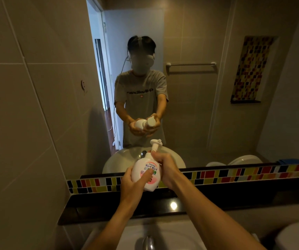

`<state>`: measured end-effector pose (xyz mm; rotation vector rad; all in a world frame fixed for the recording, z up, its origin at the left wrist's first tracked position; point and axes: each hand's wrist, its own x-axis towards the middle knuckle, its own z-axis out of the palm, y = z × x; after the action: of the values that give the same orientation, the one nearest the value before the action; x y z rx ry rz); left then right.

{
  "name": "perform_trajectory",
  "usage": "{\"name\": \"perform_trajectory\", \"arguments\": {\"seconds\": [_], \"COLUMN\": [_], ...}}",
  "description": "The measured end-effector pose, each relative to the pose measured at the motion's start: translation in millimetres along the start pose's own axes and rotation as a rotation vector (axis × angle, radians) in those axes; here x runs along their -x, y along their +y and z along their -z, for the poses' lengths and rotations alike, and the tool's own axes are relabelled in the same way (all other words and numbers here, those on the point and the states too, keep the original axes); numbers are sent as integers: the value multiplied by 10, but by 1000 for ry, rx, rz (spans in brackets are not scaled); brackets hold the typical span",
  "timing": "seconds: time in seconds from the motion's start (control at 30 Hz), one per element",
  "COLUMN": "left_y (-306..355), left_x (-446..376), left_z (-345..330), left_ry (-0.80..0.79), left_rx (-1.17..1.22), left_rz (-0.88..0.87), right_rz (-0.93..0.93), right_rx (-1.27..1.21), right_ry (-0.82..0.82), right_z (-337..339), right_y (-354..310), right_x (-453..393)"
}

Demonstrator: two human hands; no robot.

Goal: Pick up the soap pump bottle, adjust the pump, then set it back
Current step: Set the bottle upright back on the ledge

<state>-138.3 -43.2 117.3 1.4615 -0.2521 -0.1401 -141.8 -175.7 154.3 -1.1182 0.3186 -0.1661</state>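
A white soap pump bottle (145, 170) with a pink and green label is held in the air above the black ledge, tilted slightly with its white pump head (156, 143) pointing up and away. My left hand (132, 184) wraps the lower body of the bottle, thumb across the label. My right hand (166, 168) grips the bottle's neck just below the pump stem. The mirror shows the same grip from the front.
A black shelf ledge (217, 201) with a strip of coloured mosaic tiles (235, 174) runs under the mirror (190, 105). A white sink (172, 237) with a chrome tap (148, 242) lies below my arms. A tiled wall (27, 123) stands on the left.
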Motion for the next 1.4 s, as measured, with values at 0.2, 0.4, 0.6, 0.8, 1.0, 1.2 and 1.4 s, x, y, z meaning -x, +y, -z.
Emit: {"name": "perform_trajectory", "arguments": {"seconds": [0.2, 0.4, 0.6, 0.8, 1.0, 1.2, 1.4], "left_y": [77, 34, 54, 62, 36, 21, 8], "left_x": [21, 37, 43, 91, 103, 99, 74], "left_z": [2, -52, -13, -80, -46, -19, 24], "left_ry": [-98, -166, -191, -35, -41, -71, -79], "left_rx": [225, 373, 335, 47, 75, 143, 182], "left_rz": [123, 194, 178, -50, -51, -8, 5], "right_rz": [-27, -35, -50, -28, -41, -55, -68], "right_rx": [-246, -216, -273, -223, -213, -197, -203], "right_ry": [-61, -128, -147, -115, -136, -159, -159], "right_z": [94, 73, 136, 11, 13, 0, -64], "right_y": [-325, -404, -380, -389, -376, -393, -410], "right_x": [-28, -13, -9, -40, -22, -1, -27]}}
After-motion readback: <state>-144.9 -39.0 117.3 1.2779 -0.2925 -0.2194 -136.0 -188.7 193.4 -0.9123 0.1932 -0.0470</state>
